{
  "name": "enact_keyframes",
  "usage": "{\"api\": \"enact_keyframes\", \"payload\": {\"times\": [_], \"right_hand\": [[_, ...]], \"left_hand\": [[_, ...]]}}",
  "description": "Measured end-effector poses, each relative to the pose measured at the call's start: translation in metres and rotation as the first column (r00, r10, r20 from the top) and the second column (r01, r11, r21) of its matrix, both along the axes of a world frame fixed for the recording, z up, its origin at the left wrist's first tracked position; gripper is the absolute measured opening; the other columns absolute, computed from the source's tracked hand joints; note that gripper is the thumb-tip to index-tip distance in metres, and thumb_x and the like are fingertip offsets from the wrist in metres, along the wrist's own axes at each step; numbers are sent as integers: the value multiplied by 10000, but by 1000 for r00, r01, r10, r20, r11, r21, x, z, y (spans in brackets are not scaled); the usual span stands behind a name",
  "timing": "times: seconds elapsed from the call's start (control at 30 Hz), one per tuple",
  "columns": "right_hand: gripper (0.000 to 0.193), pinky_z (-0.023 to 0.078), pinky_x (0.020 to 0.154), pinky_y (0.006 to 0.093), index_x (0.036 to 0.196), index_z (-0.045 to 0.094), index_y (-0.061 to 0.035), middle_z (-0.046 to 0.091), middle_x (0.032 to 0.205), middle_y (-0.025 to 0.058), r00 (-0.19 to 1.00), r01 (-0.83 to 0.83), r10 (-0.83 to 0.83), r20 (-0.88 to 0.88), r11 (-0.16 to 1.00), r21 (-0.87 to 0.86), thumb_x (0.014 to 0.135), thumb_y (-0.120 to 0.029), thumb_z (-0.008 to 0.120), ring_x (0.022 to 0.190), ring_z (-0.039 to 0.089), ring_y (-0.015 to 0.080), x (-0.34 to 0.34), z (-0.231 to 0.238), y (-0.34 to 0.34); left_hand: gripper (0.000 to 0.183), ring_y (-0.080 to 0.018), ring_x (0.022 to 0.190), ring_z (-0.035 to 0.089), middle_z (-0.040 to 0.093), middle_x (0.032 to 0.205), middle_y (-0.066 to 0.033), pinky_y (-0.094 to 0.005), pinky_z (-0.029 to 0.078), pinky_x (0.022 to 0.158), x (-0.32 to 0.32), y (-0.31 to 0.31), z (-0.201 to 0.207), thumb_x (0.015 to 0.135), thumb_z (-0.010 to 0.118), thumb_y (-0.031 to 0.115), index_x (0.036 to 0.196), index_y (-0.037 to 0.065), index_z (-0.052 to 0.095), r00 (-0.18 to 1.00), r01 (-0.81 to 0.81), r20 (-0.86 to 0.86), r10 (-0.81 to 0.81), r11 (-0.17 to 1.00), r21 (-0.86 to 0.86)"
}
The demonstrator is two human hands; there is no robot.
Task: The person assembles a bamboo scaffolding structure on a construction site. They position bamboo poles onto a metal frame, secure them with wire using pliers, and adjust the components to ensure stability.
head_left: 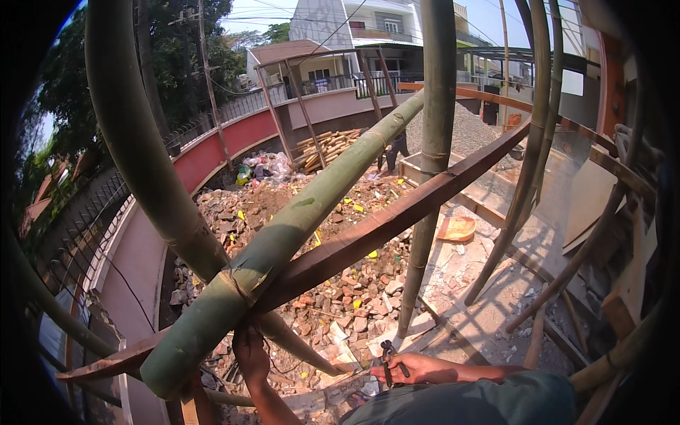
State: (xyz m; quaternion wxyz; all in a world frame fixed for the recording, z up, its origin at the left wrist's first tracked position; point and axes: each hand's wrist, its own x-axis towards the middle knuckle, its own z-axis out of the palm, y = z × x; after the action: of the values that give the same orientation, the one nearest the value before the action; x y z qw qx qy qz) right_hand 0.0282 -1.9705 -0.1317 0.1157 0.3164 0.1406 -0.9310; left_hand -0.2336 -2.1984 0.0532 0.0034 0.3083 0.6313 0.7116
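Bamboo pole, thick and green, slants up and away in front of me, its cut near end low and to my left. A dark tie wraps round it, close to where it crosses over a reddish-brown wooden beam. My left hand is raised just under that crossing, on the right of the pole's near end; shadow and the wood hide my fingertips, so I cannot tell whether they are clasping anything. My right hand is well apart from the pole, off to its right, with my fingers curled round the dark handles of pincers, whose head points upward. Behind the pole, on its left, a stout bamboo upright leans and passes beneath it; to the right of the pole stands another upright. Beyond and below the pole spreads broken brick rubble. Left of the pole's far half lies a stack of cut poles, and right of its far end rises a grey gravel heap.
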Motion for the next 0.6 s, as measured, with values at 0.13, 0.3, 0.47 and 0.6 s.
{"api": "enact_keyframes", "payload": {"times": [0.13, 0.3, 0.47, 0.6], "right_hand": [[578, 501, 1075, 507, 1465, 233, 47, 433, 1460, 188, 968, -2, 10, -249, 1000, 29, 897, 97, 328, 1330, 488, 372, -1, 52, 11], [568, 551, 998, 478, 1467, 329, -4, 397, 1489, 155, 841, -34, 210, -499, 940, 340, 916, 106, 413, 1342, 482, 357, 4, 99, 40], [544, 571, 957, 388, 1487, 370, -77, 464, 1444, 154, 839, -16, 392, -377, 711, 703, 965, 31, 476, 1256, 577, 253, 7, 88, 50], [660, 550, 898, 320, 1438, 467, -68, 491, 1462, 110, 902, -101, 432, -18, 251, 963, 822, 168, 438, 1215, 615, 238, 7, 91, 34]], "left_hand": [[269, -80, 739, 476, 612, 948, -5, -224, 394, 704, -3, -20, 5, 1031, 493, 194, 1184, 9, 614, 997, 69, 41, -64, 991, -111], [155, -141, 911, 610, 687, 977, -75, -294, 465, 864, -4, -32, 41, 910, 614, 58, 1028, -24, 671, 997, -71, -20, 70, 880, -469], [106, -143, 855, 622, 702, 888, -58, -279, 473, 842, 21, -18, 47, 895, 650, 26, 975, -32, 685, 945, -320, -187, 268, 878, -357], [126, -140, 838, 627, 694, 906, -79, -282, 483, 822, 39, 1, 25, 978, 595, 83, 978, -27, 658, 892, -409, -283, 352, 896, -173]]}}
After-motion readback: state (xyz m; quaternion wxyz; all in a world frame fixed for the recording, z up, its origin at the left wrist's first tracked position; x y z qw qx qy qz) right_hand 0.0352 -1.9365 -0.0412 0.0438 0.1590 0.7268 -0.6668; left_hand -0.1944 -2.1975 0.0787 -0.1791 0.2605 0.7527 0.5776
